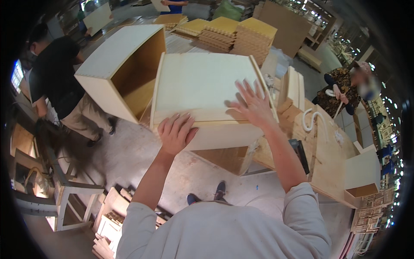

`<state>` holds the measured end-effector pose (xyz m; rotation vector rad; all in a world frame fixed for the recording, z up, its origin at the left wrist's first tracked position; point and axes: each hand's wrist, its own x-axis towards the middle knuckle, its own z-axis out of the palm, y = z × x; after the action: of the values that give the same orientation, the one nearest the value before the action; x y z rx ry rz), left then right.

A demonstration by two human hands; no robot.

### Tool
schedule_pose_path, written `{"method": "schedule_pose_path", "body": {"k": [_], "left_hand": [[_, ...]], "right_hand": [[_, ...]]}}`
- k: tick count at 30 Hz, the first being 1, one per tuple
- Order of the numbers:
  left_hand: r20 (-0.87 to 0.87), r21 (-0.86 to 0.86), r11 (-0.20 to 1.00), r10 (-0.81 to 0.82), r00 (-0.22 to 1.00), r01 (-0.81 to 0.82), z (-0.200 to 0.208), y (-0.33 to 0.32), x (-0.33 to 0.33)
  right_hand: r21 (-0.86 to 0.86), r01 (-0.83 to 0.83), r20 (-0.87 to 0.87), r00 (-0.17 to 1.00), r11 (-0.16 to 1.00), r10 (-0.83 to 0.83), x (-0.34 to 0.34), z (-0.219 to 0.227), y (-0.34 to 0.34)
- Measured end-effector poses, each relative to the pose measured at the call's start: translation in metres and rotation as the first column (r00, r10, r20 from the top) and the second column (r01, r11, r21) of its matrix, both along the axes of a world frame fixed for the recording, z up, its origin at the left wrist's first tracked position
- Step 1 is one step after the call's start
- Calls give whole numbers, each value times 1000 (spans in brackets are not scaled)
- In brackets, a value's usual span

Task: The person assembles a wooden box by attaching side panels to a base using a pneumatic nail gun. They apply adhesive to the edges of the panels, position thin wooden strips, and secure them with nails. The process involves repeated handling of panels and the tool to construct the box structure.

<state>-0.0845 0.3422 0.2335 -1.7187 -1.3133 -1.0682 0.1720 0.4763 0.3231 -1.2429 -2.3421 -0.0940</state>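
In front of me lies a pale wooden drawer box [200, 84], its broad light panel facing up and thin rims along its sides. My left hand [176, 133] rests on the near left edge of that box, fingers laid over the top and the thumb apart. Farther right, my right hand [253, 103] spreads its fingers over the panel beside the right rim; whether the whole palm touches cannot be made out. Neither hand holds anything. Left of the box stands another open-sided wooden box [125, 64] with a brown inside.
Stacks of jointed wooden panels [217, 34] stand behind. On the workbench [332, 159] at right lie a white hose [307, 121] and a black tool [299, 155]. A person in black [60, 77] is at left, another person [345, 88] at right. A wooden frame [64, 198] stands lower left.
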Motion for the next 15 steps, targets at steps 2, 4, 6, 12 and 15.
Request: {"method": "schedule_pose_path", "body": {"k": [2,4,6,12,15], "left_hand": [[24,12,1000,-22,999,21,-1,4,-8],[49,47,998,-35,998,32,-3,7,-4],[91,62,998,-31,995,25,-3,7,0],[126,51,994,-99,987,94,6,9,14],[117,98,995,-41,992,29,-10,-2,-1]], "right_hand": [[-113,65,182,982,991,-44,-12,1,-14],[-108,87,191,979,990,-66,-20,4,-9],[-106,75,156,986,992,-58,-36,25,-8],[265,-42,127,992,963,8,-125,-10,-6],[-101,-218,92,969,971,228,-143,-12,-37]]}}
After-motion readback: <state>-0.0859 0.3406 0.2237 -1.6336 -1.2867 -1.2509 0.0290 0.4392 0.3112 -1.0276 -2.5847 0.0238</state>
